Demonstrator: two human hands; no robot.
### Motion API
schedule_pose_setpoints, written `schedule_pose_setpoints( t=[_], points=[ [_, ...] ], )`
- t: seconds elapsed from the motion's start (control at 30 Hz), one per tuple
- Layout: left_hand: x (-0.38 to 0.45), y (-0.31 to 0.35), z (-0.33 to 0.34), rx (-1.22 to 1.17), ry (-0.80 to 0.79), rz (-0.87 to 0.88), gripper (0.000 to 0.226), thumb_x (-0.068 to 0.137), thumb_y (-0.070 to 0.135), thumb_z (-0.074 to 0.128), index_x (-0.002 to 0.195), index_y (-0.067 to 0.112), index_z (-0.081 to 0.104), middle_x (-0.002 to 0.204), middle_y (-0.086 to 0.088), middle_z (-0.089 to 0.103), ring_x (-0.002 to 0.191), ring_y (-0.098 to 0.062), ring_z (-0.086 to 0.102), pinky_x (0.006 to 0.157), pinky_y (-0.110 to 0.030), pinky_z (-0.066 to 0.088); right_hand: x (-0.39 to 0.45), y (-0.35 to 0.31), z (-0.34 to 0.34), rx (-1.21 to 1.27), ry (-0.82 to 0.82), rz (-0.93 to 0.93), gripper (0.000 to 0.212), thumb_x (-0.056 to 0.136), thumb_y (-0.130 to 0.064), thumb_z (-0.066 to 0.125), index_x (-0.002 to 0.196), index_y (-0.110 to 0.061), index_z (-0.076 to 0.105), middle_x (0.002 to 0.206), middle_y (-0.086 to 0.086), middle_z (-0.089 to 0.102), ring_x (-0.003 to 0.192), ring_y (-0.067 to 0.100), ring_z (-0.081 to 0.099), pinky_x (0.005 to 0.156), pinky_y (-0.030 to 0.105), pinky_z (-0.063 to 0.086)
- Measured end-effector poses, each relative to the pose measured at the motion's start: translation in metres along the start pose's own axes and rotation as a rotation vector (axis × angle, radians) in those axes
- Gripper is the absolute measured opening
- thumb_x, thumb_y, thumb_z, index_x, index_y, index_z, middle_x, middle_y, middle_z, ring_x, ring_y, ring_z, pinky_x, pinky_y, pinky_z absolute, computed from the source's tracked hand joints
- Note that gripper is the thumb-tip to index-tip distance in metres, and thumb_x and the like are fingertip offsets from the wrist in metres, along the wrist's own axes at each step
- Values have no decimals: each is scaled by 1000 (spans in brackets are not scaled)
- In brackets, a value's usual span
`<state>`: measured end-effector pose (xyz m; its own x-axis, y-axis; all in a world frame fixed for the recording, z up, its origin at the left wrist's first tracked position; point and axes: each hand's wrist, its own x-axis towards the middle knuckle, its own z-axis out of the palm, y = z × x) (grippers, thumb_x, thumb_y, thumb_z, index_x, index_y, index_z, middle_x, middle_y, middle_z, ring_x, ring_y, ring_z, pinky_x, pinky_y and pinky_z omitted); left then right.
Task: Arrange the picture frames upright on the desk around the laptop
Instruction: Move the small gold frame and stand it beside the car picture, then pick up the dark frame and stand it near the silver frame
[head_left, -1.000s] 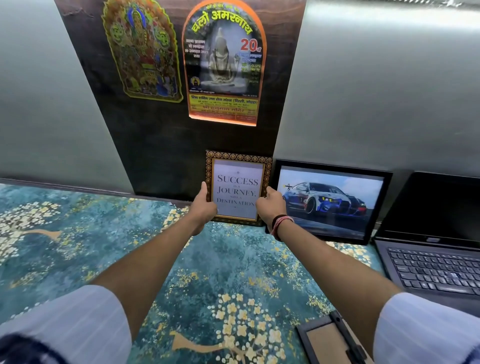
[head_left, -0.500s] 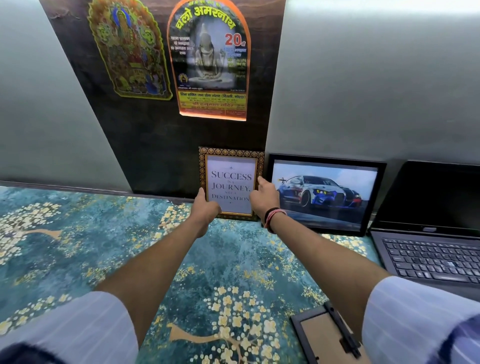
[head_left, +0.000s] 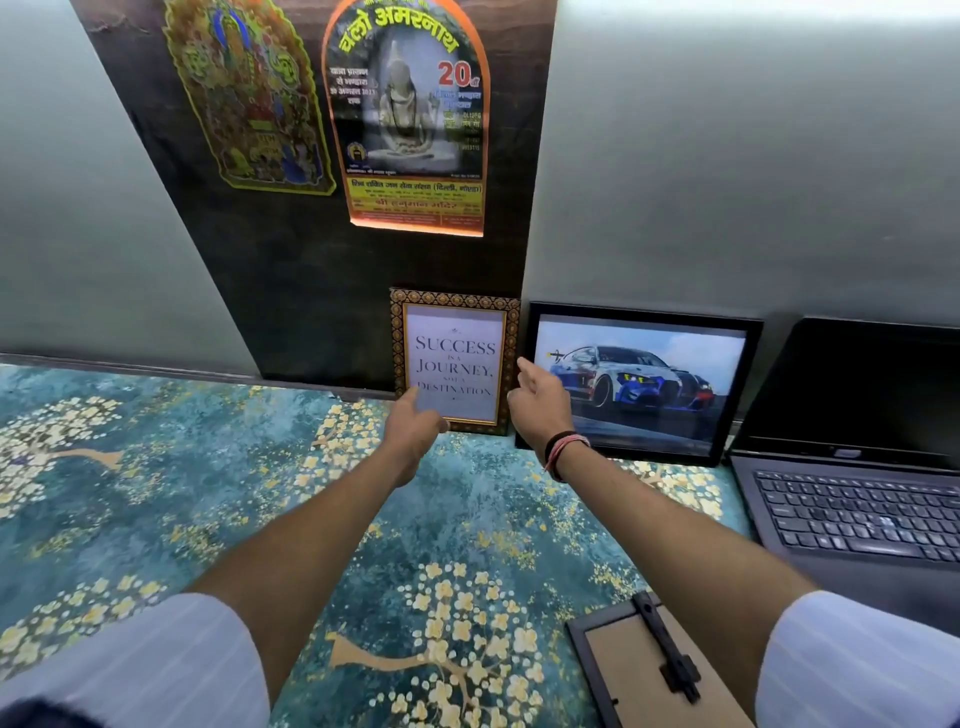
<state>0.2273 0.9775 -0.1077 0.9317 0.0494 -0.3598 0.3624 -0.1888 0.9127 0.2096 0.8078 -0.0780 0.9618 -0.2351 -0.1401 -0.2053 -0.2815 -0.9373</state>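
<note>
Both hands off quote frame (head_left: 455, 361) | left hand (head_left: 413, 428), right hand (head_left: 537, 402) loose, empty | it stands at desk (head_left: 156, 493) back edge | I judge face-down frame (head_left: 652, 670) next

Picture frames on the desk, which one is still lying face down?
The black frame at the near edge, beside the laptop: its brown backing and stand face up. The quote frame and car frame stand upright.

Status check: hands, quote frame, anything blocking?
Left hand open, right hand open, neither gripping. Quote frame upright beside car frame. Third frame face down. Nothing blocking.
</note>
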Motion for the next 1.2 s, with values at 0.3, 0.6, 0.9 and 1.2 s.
schedule_pose_setpoints(
  t=[0.3,0.6,0.9,1.2],
  points=[
    [-87,-22,123,-137,-124,-70,49,94,-1,65,143,2,57,134,-12,67,119,-27,66,101,-37,54,-63,64,-104,201,44,82,28,94,-23,59,116,-12,72,102,-3,71,99,19,68,94,46,57],
    [-219,-42,296,-197,-143,-131,36,90,-8,65,125,1,65,109,-12,72,104,-24,66,93,-32,51,-153,172,-275,211,-87,158,27,87,-31,61,77,-10,72,78,0,66,77,13,61,84,46,59],
    [-343,-28,512,-176,-315,-198,26,88,-8,67,110,5,67,102,-14,72,97,-27,67,80,-28,55,-235,265,-519,104,75,232,33,81,-38,63,84,-7,72,83,14,73,81,20,67,87,57,57],
    [-424,-38,634,267,-536,-258,8,86,4,63,84,12,61,80,-10,56,78,-24,53,67,-31,41,-277,309,-657,-405,235,403,46,86,-21,66,128,-2,60,125,20,65,116,37,60,97,36,48]
  ],
)
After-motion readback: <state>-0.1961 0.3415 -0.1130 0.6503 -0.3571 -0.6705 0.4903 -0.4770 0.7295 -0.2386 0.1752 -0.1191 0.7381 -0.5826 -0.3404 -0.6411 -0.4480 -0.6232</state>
